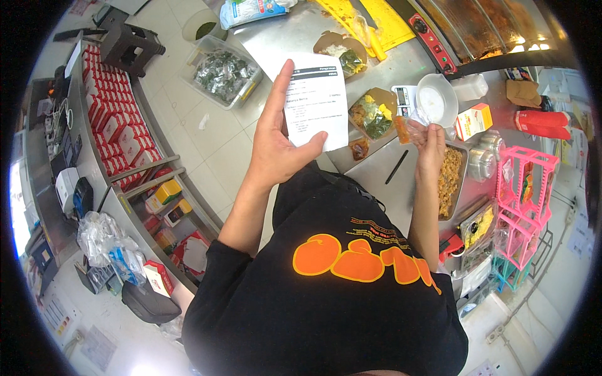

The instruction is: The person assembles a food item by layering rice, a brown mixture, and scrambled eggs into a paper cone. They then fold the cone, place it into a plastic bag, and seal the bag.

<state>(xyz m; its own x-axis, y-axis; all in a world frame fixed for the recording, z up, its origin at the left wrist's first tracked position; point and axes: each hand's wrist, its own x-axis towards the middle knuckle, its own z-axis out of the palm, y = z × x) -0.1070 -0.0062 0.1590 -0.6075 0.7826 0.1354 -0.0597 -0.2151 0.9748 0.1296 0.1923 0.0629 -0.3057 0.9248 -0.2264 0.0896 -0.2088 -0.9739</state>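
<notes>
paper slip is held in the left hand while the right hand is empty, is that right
The right hand is not empty: the head view shows it holding a small clear packet with something orange inside. The left hand holds the paper slip.

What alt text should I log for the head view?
A person's left hand holds a printed paper slip; the right hand pinches a clear plastic packet with orange contents near an open cardboard food box on a steel counter.
</notes>
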